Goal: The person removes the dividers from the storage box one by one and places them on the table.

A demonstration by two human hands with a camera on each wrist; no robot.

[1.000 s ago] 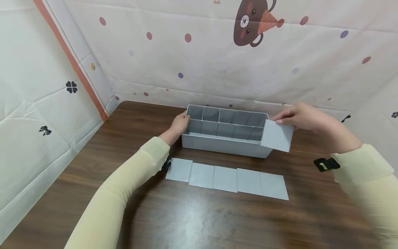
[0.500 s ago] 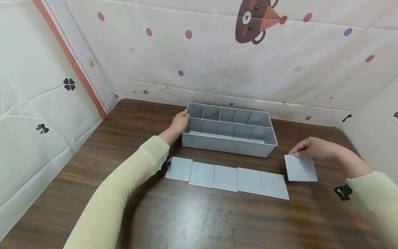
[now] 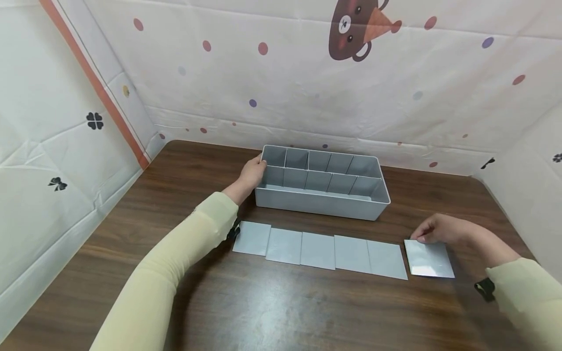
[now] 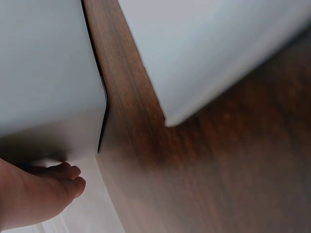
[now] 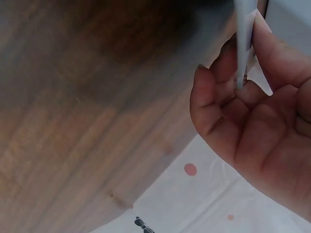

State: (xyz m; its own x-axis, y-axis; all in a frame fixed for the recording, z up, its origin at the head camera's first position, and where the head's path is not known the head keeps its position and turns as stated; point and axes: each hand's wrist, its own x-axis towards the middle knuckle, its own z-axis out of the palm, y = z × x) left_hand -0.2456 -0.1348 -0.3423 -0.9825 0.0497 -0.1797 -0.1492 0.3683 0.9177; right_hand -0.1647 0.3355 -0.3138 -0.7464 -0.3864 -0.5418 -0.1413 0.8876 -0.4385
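Note:
A grey divided storage box [image 3: 322, 208] stands at the back of the table, its upright partitions making two rows of compartments. My left hand [image 3: 252, 174] grips its left end; in the left wrist view, the fingers [image 4: 68, 187] curl at the box's lower edge. Out to the right, my right hand [image 3: 444, 228] pinches the far edge of a square grey divider panel [image 3: 430, 261], held low over the table. The right wrist view shows this panel edge-on [image 5: 240, 43] between thumb and fingers. Several similar grey panels [image 3: 318, 250] lie flat in a row in front of the box.
The dark wood table [image 3: 281, 312] meets a white patterned cloth [image 3: 290, 87] behind the box and at both sides. The leftmost panel [image 3: 252, 238] lies right by my left wrist strap [image 3: 234, 230].
My right hand has carried the panel from the box's right end toward me and rightward, then down near the table beside the row. The left hand stays on the box.

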